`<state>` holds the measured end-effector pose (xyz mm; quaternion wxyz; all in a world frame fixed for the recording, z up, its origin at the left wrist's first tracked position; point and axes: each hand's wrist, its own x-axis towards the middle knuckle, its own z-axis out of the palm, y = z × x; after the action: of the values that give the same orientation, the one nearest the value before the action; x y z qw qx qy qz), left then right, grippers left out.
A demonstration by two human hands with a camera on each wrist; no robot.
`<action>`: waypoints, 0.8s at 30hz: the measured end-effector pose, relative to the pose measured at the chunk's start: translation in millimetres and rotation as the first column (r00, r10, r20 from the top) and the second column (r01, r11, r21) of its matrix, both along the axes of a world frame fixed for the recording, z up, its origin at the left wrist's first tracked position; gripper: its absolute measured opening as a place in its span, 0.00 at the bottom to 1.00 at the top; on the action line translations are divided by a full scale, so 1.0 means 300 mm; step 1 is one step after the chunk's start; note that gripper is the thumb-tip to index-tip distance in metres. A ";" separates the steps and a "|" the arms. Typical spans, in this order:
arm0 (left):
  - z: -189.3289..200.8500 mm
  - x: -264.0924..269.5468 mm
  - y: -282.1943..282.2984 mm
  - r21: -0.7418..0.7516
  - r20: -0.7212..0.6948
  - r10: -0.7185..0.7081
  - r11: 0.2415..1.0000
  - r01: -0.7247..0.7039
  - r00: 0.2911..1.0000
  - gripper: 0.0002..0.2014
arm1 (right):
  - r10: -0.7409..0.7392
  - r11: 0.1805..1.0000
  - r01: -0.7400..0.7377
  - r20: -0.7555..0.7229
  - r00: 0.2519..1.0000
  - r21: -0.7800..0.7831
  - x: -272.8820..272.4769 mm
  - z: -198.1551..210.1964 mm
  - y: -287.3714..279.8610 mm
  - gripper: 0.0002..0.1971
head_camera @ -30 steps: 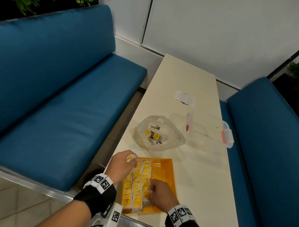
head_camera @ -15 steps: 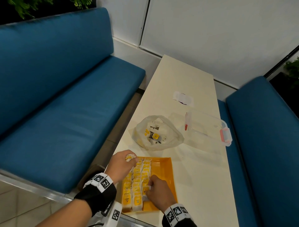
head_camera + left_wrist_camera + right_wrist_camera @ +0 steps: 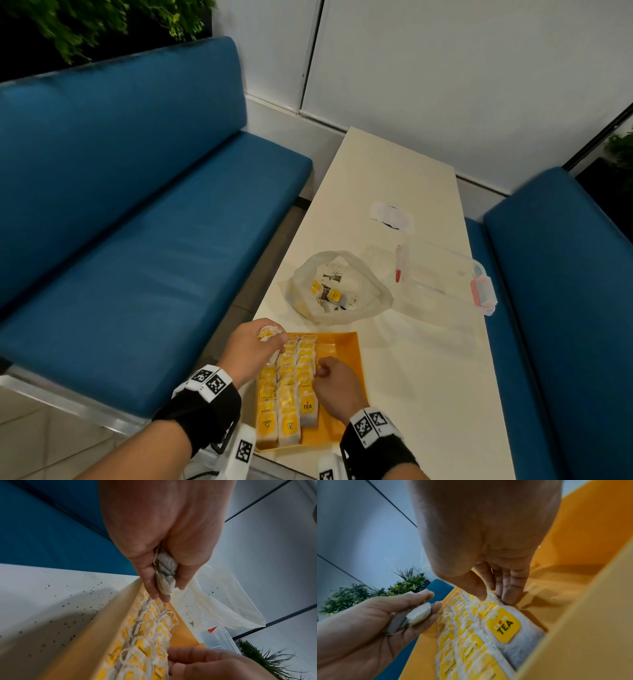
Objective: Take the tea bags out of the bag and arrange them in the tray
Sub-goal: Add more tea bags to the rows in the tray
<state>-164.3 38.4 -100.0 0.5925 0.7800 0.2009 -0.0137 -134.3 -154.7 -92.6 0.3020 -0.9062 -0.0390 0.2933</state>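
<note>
Head view shows the left hand [image 3: 255, 346] clutching spare tea bags [image 3: 269, 333] at the tray [image 3: 346, 346]'s far-left corner; the right hand [image 3: 334, 380] pinches one into the right row [image 3: 306, 380]. Best overlap it squarely, tag up

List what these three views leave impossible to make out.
- Count of tea bags held in the left hand: its curled fingers cover the bunch in every view.
- Count of tea bags left in the plastic bag: head view, too small and crumpled film hides them.
- What the right hand fingertips pinch in the tray: right wrist view, the fingers cover it.
</note>
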 end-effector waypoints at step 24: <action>0.104 -0.029 -0.027 -0.827 -0.263 0.035 0.506 -0.244 0.964 0.21 | 0.144 0.889 -0.289 0.382 0.913 0.355 -0.020 0.167 0.074 0.16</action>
<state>-173.0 30.4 -68.8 0.8724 0.3636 0.2925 -0.1453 -140.4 -132.6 -42.5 0.4356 -0.8510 -0.2535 0.1476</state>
